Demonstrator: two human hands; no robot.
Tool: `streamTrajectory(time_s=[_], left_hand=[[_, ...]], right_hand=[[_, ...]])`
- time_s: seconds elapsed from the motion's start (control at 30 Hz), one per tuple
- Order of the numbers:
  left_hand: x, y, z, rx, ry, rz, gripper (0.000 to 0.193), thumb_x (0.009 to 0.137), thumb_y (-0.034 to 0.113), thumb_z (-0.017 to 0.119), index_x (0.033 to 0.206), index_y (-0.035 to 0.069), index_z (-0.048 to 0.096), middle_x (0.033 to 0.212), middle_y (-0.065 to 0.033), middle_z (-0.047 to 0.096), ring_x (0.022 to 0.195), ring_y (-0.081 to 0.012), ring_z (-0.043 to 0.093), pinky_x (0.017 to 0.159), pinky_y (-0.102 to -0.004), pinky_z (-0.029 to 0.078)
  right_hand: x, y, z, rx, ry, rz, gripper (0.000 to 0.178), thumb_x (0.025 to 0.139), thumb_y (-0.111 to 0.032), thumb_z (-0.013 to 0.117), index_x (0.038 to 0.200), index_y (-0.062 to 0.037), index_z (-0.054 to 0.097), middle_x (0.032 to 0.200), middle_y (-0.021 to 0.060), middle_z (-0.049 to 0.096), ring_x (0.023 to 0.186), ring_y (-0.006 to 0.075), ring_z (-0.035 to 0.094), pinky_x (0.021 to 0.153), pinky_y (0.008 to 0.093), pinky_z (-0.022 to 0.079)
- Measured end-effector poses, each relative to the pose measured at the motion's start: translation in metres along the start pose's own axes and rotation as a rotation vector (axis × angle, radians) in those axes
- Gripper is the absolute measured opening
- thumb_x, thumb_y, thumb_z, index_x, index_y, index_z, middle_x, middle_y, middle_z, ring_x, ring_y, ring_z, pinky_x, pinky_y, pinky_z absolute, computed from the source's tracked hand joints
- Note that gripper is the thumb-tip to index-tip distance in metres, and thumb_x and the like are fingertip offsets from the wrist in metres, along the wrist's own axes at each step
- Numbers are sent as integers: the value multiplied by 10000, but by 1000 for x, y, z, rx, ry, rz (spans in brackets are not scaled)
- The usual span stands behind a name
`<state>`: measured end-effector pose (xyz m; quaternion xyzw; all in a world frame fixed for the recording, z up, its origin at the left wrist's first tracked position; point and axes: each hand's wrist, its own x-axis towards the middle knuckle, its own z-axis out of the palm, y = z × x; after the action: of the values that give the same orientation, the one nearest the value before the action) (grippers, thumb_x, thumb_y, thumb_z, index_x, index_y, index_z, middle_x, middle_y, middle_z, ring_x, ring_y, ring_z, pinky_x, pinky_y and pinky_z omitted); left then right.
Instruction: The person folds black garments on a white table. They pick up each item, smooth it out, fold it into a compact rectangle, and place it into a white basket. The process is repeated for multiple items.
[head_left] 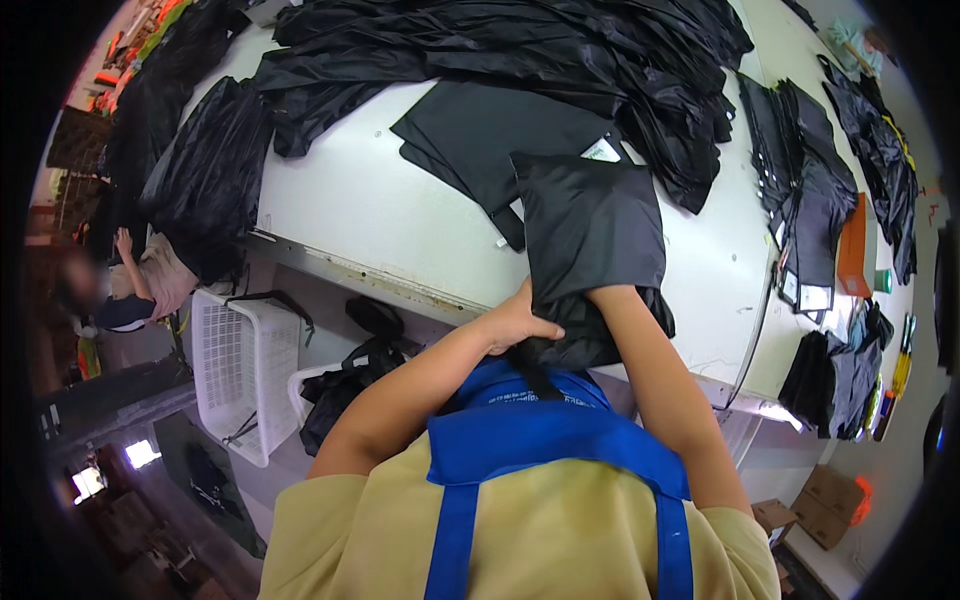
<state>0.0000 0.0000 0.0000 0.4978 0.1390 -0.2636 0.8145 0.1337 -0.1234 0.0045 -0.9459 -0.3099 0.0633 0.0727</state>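
Observation:
A black fabric pouch (595, 220) lies at the near edge of the white table, its lower part hanging over the edge against my blue apron (560, 440). At the pouch's lower left side, my left hand (518, 318) grips the cloth, thumb pointing right over the loose black fabric. Past the wrist, my right hand (612, 296) goes under the pouch's lower edge, so its fingers are hidden. Flat black fabric panels (500, 135) with a white label (601, 151) lie just beyond, partly under the pouch.
Long black fabric (480, 45) is heaped across the far side of the white table (350, 200). More dark pieces (805, 170) and an orange box (853, 245) lie at right. A white plastic basket (250, 370) stands below left. Another person (150, 280) is at far left.

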Motion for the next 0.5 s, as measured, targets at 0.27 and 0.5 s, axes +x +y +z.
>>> streamTrajectory(time_s=[0.27, 0.5], left_hand=[[-14, 1, -7, -67, -42, -109, 1142, 685, 101, 794, 1490, 31, -13, 1513, -160, 186, 1390, -264, 216, 1120, -336, 221], [-9, -1, -10, 86, 222, 21, 1118, 642, 75, 819, 1471, 0, 72, 1478, -187, 256, 1368, -280, 273, 1113, -351, 250]], right_hand=[[-7, -32, -2, 27, -42, -96, 639, 917, -425, 515, 1428, -81, 342, 1484, 154, 314, 1389, 279, 257, 1143, 372, 194], [31, -34, 12, 57, 35, -56, 627, 912, -419, 527, 1410, -76, 361, 1457, 165, 340, 1367, 284, 285, 1133, 377, 210]])
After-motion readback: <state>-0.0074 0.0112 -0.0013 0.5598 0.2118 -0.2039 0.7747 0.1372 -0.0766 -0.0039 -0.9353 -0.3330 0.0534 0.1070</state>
